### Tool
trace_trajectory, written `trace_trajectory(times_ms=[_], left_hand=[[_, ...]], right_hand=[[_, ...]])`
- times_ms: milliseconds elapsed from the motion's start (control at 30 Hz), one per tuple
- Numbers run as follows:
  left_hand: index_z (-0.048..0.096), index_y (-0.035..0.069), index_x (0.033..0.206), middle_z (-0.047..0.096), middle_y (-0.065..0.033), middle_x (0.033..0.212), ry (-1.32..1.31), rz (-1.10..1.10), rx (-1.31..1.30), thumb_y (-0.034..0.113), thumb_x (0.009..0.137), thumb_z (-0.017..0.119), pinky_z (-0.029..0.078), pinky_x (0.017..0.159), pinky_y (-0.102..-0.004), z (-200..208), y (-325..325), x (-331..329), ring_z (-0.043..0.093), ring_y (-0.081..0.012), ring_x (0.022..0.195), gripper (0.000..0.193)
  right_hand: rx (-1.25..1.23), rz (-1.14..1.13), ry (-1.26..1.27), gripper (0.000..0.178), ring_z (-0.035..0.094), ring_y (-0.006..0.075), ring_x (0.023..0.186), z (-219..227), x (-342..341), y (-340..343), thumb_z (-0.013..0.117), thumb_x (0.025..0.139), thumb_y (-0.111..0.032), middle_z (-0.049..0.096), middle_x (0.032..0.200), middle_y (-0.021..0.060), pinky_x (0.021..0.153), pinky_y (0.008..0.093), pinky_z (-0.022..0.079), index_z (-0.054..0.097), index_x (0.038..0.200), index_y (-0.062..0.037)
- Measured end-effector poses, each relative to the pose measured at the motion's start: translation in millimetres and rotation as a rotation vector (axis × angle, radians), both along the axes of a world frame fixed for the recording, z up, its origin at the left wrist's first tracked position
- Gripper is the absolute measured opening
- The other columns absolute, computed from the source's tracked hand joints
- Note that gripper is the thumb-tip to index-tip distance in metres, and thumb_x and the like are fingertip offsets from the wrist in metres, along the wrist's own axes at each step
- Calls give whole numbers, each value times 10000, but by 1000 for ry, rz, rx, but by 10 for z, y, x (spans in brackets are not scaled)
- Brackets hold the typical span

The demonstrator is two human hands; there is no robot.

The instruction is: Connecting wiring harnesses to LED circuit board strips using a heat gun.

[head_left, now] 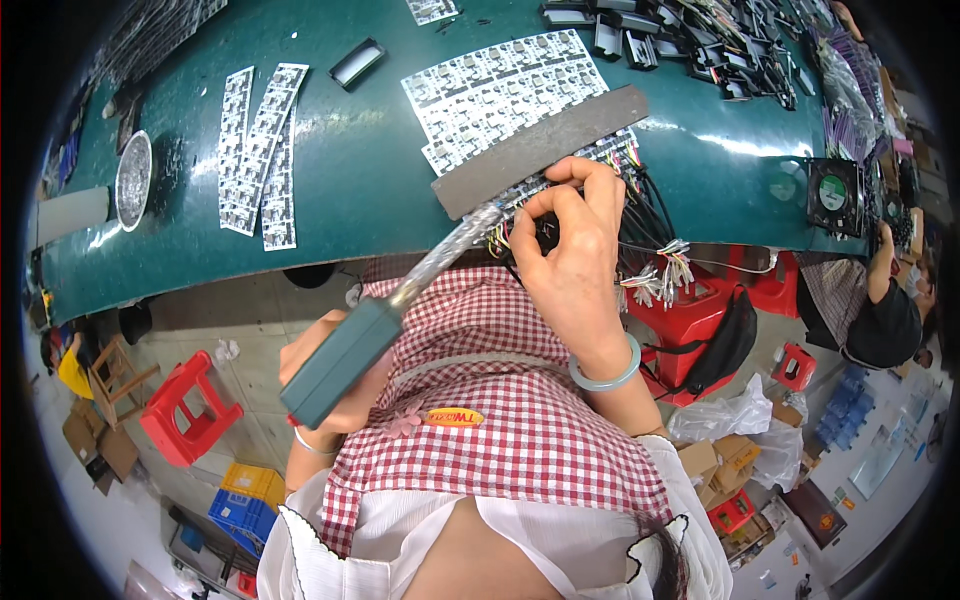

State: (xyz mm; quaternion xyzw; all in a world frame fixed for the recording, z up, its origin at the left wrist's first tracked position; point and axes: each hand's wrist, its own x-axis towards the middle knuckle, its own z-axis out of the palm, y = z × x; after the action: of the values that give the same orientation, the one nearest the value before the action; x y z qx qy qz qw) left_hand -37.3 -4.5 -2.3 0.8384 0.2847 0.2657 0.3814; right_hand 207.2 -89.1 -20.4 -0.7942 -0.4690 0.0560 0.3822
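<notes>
My left hand [345,395] is wrapped around the green handle of a soldering iron [362,345]. Its silvery barrel points up and right, and the tip ends at the lower edge of a circuit board panel, beside my right fingertips. My right hand [575,250] is bent over that edge, thumb and index finger pinched together; what lies between them is too small to make out. A flat grey bar [540,150] rests slantwise across the white circuit board panels [505,85]. Thin coloured wires [650,200] run out from under the bar and hang over the table edge.
Narrow board strips [262,150], a round dish [134,180] and a black housing [357,64] lie on the green table [350,190]. More black housings [690,45] are heaped at the far right. A small fan [835,197] stands right. Red stools [190,408] are below.
</notes>
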Motion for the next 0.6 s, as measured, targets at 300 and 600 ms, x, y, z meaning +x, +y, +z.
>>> trace_trajectory(times_ms=[300,600], left_hand=[[642,-26,1061,656,-121,982,8,321,-431,18,805,731,486,782,-353,-323,-235,-294,615,-241,866,274],[549,-28,1281,628,-117,1192,-146,399,-557,-26,879,614,390,535,-246,-441,-197,-302,474,-79,624,407]], right_hand=[[81,-61,-17,162,502,330,958,41,57,-5,673,669,11,538,1038,152,816,416,394,545,747,-50],[113,-64,26,182,498,313,1020,24,-63,-137,692,694,5,525,1091,126,845,407,398,548,797,-36]])
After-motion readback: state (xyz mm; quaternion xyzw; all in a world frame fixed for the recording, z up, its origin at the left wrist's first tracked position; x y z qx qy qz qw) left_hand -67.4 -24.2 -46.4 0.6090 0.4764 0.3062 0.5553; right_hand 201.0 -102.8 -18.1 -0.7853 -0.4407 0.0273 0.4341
